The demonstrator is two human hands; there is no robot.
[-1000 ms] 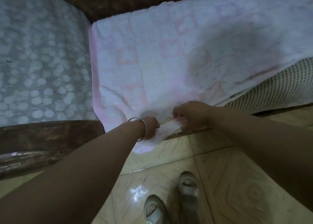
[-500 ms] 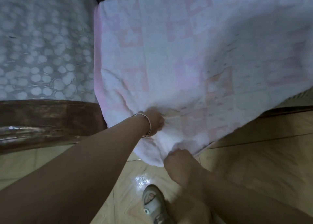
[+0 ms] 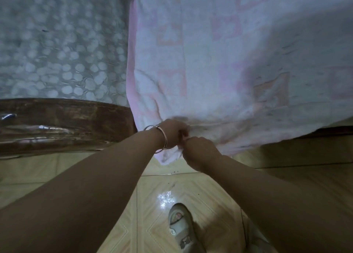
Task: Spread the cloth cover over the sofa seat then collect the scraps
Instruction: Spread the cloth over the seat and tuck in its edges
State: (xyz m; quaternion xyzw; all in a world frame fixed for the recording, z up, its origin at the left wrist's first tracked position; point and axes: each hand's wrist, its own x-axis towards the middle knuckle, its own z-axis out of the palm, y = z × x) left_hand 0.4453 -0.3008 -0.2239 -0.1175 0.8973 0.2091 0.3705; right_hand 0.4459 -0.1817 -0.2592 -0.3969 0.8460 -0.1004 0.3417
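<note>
Cover [image 3: 219, 61] beside spotted cushion [image 3: 57, 52], tile floor [image 3: 156, 180] (L hand [image 3: 172, 133], R hand [image 3: 198, 149]: fingers clamped on hem).

I see the cloth cover [image 3: 219, 61], white terry with pale pink squares and a pink band down its left edge, lying flat over the sofa seat and hiding it. Its front edge hangs past the dark front rail [image 3: 336, 131]. The near left corner is bunched and creased, gripped by my left hand [image 3: 172, 134] and right hand [image 3: 198, 149]. A few dark specks [image 3: 172, 173] lie on the tiles just below, too small to identify.
</note>
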